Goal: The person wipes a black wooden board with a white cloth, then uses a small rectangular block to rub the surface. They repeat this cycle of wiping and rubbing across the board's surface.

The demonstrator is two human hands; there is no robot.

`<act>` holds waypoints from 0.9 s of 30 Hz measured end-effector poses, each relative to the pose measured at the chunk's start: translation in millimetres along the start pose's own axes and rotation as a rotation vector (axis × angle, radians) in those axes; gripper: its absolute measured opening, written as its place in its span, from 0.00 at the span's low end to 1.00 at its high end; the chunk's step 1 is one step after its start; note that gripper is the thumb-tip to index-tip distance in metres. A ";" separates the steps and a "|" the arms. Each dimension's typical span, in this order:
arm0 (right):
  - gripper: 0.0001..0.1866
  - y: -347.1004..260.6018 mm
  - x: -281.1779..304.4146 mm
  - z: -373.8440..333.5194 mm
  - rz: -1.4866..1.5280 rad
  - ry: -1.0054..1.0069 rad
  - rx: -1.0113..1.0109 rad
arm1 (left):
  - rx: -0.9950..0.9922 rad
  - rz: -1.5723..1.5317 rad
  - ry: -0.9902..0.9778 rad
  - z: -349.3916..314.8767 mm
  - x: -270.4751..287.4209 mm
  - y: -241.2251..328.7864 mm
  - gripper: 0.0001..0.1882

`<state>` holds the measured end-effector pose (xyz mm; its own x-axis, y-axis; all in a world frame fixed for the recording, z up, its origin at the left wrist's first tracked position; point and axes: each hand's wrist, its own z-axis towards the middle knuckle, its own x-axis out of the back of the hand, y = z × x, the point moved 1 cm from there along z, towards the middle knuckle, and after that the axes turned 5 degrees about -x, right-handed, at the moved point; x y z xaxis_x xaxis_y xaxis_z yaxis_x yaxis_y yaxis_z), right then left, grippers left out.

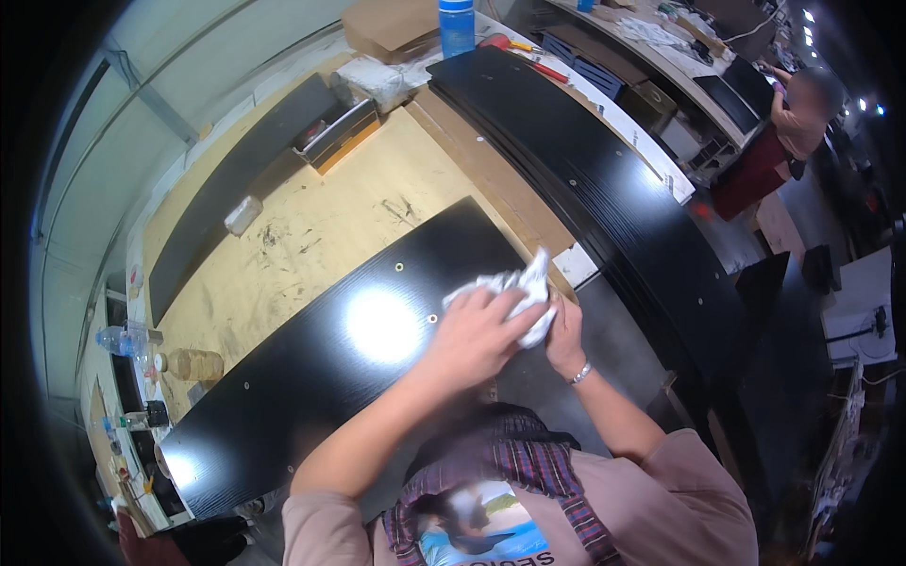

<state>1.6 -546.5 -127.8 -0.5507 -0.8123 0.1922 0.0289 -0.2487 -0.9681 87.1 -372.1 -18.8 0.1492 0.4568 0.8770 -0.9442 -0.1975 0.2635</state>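
Workshop surface (321, 236) with a black panel (330, 368) and a white cloth (534, 283)

Closest in, the left grip (481, 330) is closed over the bunched cloth at the panel's right end. Just beside it is the right grip (564, 338), a bracelet (581, 374) at its wrist; I cannot tell whether it is closed on anything. Small pale rings dot the panel's glossy face. A capped bottle of yellowish liquid (195, 365) is near its left part. Rightward lies a stack of black panels (604, 189). Farther off is a blue bottle (457, 30); beyond, on the right, another person (788, 132).
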 end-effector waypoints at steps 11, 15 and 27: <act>0.25 -16.1 -9.4 -3.2 -0.047 0.075 0.030 | 0.284 -0.107 0.031 -34.3 -11.4 -24.4 0.19; 0.25 -13.1 -5.6 -3.9 -0.086 0.053 -0.009 | 0.160 0.019 0.168 5.0 -13.1 -45.2 0.22; 0.24 -21.0 -10.2 -3.0 -0.066 0.063 0.054 | 0.280 0.062 0.131 50.5 -5.8 -100.0 0.25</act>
<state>4.1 -531.4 -109.9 -0.6043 -0.7586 0.2435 0.0343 -0.3301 -0.9433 195.4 -398.8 -30.0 0.0379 0.5408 0.8403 -0.8298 -0.4515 0.3280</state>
